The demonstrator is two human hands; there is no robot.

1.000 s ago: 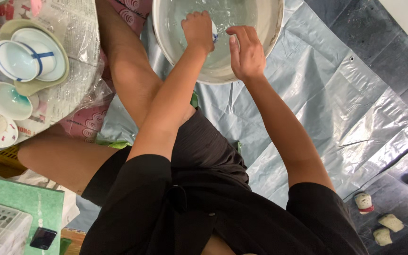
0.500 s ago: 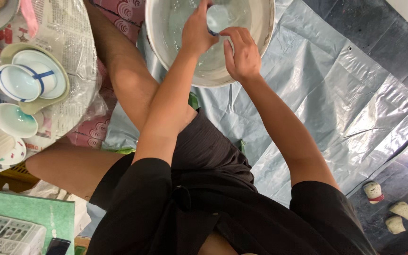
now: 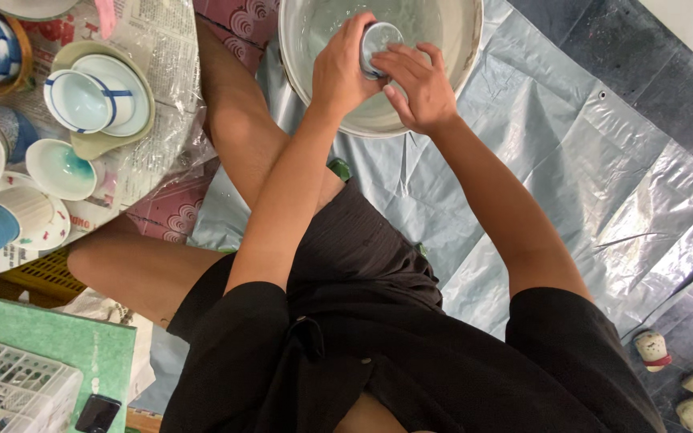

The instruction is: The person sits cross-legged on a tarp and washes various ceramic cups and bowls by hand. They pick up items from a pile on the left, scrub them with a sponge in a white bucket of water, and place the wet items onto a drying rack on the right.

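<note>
A large pale basin (image 3: 452, 78) with cloudy water sits on a grey tarp in front of my knees. My left hand (image 3: 338, 68) grips a small blue-and-white cup (image 3: 380, 42) over the basin, its base turned toward me. My right hand (image 3: 417, 87) lies against the cup's side, fingers spread over it. Both forearms reach forward over my lap.
At the left, a newspaper-covered surface (image 3: 154, 48) holds several ceramic cups, bowls and saucers, among them a white cup on a saucer (image 3: 94, 96) and a pale green bowl (image 3: 62, 168). A grey tarp (image 3: 603, 184) covers the floor. A green board and white crate (image 3: 10, 385) lie lower left.
My hands have lifted a small cup out of the basin water and brought it up between them. The view has shifted slightly.
</note>
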